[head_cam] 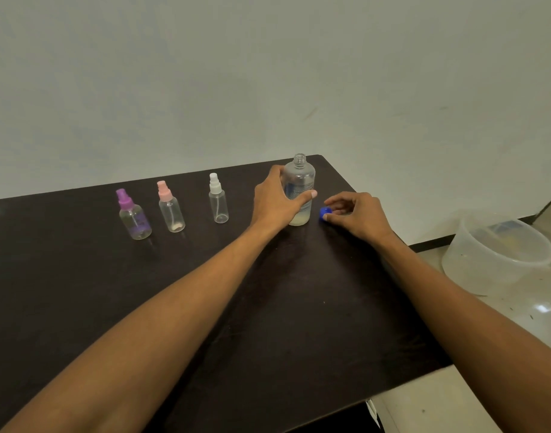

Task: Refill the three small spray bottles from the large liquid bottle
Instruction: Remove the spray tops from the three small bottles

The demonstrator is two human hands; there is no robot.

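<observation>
Right hand pinches the blue cap on the table; left hand grips the uncapped large bottle.

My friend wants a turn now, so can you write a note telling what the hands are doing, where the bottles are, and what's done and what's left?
Left hand: wrapped around the large clear plastic liquid bottle, upright on the dark table, neck open.
Right hand: fingers on the small blue cap at the table, beside that bottle.
Three small clear spray bottles stand in a row to the left: purple-topped, pink-topped, white-topped, all with sprayers on.
Done: big bottle uncapped.
Left: unscrew each sprayer, pour, close everything.
</observation>
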